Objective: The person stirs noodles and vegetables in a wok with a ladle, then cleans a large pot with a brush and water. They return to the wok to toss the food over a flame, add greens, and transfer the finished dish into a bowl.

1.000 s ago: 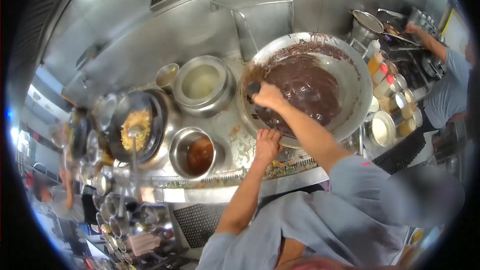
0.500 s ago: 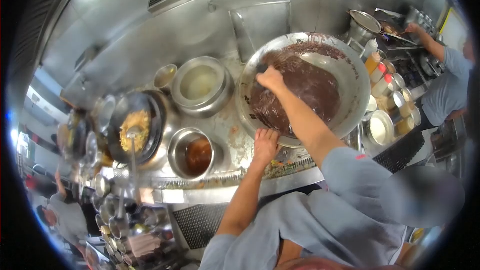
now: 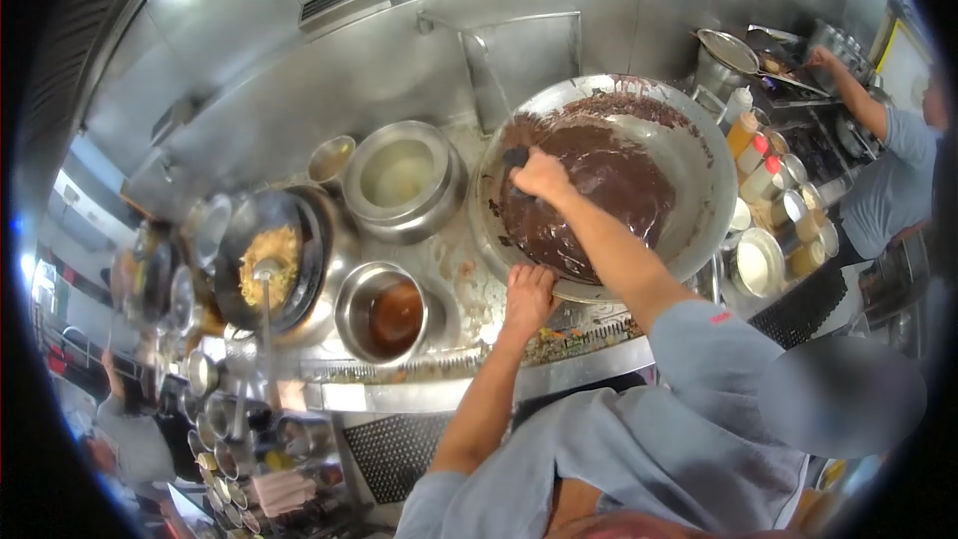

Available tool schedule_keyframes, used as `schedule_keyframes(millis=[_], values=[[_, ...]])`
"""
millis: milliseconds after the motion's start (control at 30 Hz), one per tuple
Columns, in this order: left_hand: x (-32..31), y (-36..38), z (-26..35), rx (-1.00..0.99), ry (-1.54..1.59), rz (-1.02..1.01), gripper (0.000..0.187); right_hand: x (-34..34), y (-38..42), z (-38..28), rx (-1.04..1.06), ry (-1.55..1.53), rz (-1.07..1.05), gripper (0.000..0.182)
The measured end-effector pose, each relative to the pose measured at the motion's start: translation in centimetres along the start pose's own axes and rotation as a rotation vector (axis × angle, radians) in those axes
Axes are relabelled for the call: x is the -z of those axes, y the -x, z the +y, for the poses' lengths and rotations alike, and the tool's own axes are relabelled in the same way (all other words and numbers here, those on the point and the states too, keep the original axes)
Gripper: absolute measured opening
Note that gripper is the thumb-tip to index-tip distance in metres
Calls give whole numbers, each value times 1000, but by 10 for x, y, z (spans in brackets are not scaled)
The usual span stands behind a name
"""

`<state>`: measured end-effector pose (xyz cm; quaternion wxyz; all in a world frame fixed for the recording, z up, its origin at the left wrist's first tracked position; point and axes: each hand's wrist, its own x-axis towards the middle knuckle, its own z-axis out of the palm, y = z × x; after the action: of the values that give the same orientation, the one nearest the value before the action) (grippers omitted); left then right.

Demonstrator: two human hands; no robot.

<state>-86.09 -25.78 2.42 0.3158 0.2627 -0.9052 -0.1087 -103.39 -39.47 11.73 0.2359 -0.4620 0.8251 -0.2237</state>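
Observation:
A large metal bowl [image 3: 705, 202] sits on the counter, holding a thick, glossy dark brown mixture [image 3: 624, 175]. Brown smears coat its far inner wall. Inside its left part, my right hand [image 3: 545, 176] is closed around the black handle of a whisk [image 3: 529, 127], whose blurred, brown-coated head lies against the upper left of the bowl. My left hand [image 3: 530, 294] grips the bowl's near left rim, fingers bent over the edge.
Left of the bowl stand a wide pot [image 3: 404, 180] of pale liquid and a smaller pot [image 3: 384, 312] with brown sauce. Farther left, a wok [image 3: 239, 284] holds food and a ladle [image 3: 267, 268]. Squeeze bottles [image 3: 741, 130] line the right side. A co-worker [image 3: 878, 180] reaches toward the stove.
My right hand stays near the bowl's left side while the whisk head has swung left. The mixture's surface looks smoother. My left hand keeps its place on the rim.

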Motion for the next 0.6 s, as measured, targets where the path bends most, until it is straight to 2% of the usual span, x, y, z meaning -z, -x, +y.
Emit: schedule_keyframes(millis=[100,200,267,333,400,433,467,533,600], values=[[4,2,5,9,-11,7,29,33,-26,24,-125,-216,189,62],[3,0,3,3,-11,14,28,0,-32,14,-78,-180,187,60],[1,0,2,-8,3,23,27,-21,-1,-4,16,-71,39,63],[3,-1,0,-11,3,-4,27,-20,11,0,79,28,6,60],[-2,3,-1,1,-4,-2,27,9,-9,19,27,-15,91,66],[-3,3,-1,14,-18,11,28,21,-20,26,-59,-55,201,63],[-2,3,-3,17,-27,16,28,28,-32,32,-124,-181,205,64],[-2,3,-1,3,-27,-5,31,13,-40,29,-89,-98,166,67],[-3,1,-1,1,-18,-17,32,-7,-7,15,71,-55,0,71]])
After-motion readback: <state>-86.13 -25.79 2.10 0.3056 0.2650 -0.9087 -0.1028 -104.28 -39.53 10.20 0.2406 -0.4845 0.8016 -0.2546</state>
